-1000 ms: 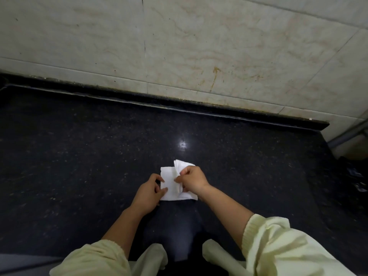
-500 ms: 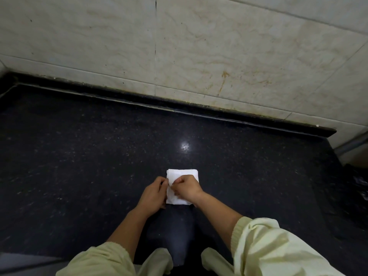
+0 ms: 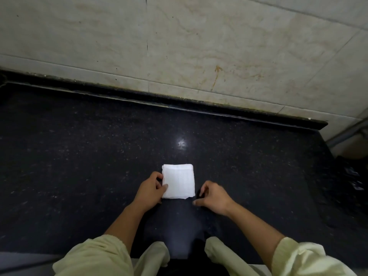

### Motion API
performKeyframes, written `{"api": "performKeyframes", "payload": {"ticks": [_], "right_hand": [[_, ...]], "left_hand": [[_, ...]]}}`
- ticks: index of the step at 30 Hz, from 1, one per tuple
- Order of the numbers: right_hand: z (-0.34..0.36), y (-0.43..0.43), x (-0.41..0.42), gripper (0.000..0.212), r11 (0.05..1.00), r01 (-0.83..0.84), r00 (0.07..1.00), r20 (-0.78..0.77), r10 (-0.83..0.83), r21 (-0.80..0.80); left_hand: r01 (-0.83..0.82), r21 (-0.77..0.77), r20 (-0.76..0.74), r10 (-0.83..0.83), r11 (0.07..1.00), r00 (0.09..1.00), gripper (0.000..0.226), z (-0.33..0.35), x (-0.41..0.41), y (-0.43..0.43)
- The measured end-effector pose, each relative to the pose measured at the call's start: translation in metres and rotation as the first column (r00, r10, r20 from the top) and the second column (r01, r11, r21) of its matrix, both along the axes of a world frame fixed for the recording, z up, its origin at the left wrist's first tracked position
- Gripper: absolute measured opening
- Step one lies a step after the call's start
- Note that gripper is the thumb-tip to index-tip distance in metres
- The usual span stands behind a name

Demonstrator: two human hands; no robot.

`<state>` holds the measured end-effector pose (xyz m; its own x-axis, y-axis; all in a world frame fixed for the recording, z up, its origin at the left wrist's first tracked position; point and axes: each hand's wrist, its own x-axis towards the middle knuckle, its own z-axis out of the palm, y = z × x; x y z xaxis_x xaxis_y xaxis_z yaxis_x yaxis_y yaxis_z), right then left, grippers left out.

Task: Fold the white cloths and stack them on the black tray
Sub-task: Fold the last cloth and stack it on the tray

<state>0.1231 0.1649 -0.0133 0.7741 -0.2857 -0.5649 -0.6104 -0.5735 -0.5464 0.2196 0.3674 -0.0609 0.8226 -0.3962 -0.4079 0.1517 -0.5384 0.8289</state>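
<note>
Since the white cloth [image 3: 178, 181] already sits as a neat square on the dark counter [image 3: 79, 156], I'd just lift it flat: left hand [image 3: 149, 193] pinches its left edge, right hand [image 3: 214, 197] is loosely curled beside it, holding nothing. No tray visible.

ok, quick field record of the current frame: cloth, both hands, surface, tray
cloth: white cloth, folded into a small square, flat on the counter
left hand: left hand, fingers pinching the cloth's left edge
right hand: right hand, just right of the cloth, not touching it, holding nothing
surface: black counter
tray: not in view
</note>
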Motion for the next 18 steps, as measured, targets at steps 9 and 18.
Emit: {"api": "performKeyframes", "payload": {"ticks": [9, 18], "right_hand": [[-0.018, 0.034, -0.002, 0.040, 0.981, -0.007, 1.000, 0.026, 0.012, -0.195], [-0.018, 0.041, 0.000, 0.028, 0.937, -0.080, 0.993, 0.054, 0.105, -0.340]], "left_hand": [[0.056, 0.069, 0.046, -0.059, 0.996, 0.997, 0.022, -0.001, 0.001, -0.002], [0.058, 0.092, 0.037, -0.062, 0.994, 0.997, 0.026, 0.000, 0.000, -0.004]]}}
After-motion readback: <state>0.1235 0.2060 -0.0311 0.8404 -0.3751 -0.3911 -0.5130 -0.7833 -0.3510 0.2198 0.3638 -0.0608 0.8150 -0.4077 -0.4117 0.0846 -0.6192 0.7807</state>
